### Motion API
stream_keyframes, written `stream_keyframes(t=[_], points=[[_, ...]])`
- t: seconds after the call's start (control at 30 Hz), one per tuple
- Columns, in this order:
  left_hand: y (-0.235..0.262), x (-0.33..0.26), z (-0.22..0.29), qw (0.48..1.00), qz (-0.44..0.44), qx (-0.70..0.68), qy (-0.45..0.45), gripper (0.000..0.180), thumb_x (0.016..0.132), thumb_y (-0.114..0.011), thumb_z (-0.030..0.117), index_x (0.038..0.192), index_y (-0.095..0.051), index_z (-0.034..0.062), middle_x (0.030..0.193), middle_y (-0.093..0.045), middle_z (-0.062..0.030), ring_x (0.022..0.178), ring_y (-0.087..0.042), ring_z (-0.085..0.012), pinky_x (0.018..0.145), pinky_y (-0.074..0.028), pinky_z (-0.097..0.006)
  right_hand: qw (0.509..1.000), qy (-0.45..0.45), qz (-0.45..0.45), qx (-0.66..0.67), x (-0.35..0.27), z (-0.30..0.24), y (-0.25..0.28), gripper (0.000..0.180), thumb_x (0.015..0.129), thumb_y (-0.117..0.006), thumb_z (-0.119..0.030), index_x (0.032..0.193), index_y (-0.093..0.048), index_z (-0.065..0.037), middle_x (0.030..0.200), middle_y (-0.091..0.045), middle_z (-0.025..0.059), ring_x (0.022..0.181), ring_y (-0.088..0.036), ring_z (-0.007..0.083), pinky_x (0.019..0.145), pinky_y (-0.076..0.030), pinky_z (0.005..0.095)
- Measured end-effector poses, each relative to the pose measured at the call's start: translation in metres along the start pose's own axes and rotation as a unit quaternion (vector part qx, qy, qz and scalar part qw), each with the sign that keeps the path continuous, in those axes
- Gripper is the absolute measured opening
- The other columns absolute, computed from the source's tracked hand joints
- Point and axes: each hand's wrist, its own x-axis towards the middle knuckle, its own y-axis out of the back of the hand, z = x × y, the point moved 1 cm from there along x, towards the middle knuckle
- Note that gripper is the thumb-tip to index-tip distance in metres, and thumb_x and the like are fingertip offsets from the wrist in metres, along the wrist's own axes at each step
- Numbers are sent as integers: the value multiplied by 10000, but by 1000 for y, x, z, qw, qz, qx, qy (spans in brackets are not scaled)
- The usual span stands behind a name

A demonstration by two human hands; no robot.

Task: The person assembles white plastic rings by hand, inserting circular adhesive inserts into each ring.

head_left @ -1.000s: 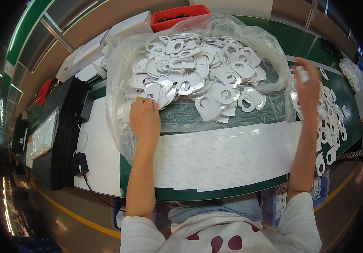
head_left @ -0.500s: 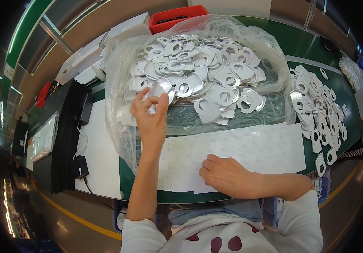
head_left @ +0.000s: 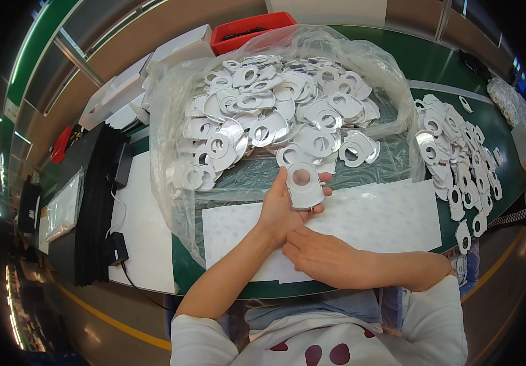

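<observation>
In my left hand (head_left: 277, 212) lies a white flat part with a round hole (head_left: 306, 194), its fingers bent round the edge and the palm turned up. My right hand (head_left: 323, 258) is closed just below it, fingertips curled near the left wrist. Whatever those fingers may hold is hidden. Beyond both hands, a heap of similar white ring-shaped parts (head_left: 262, 131) sits on a clear plastic bag (head_left: 171, 143). White sheets (head_left: 376, 213) lie under my hands on the green table.
At the right, a second pile of white parts (head_left: 452, 149) reaches the table edge. A red bin (head_left: 254, 32) with dark items stands at the back. To the left are a black stack (head_left: 95, 201), a small black adapter (head_left: 116, 245) with cables, and white boxes (head_left: 183, 46).
My left hand has come from the heap's left side back toward my right hand, bringing one white part. My right hand has stayed nearly in place, fingers still curled.
</observation>
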Motion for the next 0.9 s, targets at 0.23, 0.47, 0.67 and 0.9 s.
stream_keyframes(t=[0.23,0.47,0.67,0.9], points=[[-7,2,-4,1000,13,23,2,504,992,-229,529,1073,-517,124,1261,-522,-203,1015,-581,-285,704,-499,-356,1000,7,15,-3,-3,0,3,172,740,-591,-51,872,-520,33,960,-532,165,971,-526,291,749,-499,349],[-12,3,-7,999,-6,51,-4,548,992,-189,536,1146,-493,106,1270,-519,-191,1028,-576,-285,718,-481,-349,995,45,-76,-52,-5,-12,8,97,723,-594,-64,766,-568,18,791,-559,109,867,-561,248,644,-518,321],[-14,5,-9,997,-10,80,8,582,989,-175,545,1232,-458,98,1271,-521,-181,1017,-578,-270,721,-479,-344,985,124,-88,79,-18,-17,34,74,774,-620,-71,777,-589,-4,769,-568,67,771,-577,204,615,-497,343],[-16,3,-11,995,57,83,25,640,975,-153,583,1270,-458,104,1137,-590,-116,994,-594,-234,701,-461,-325,897,-67,241,363,-26,59,77,47,890,-573,-66,921,-562,-33,937,-568,33,721,-540,101,664,-450,235]])
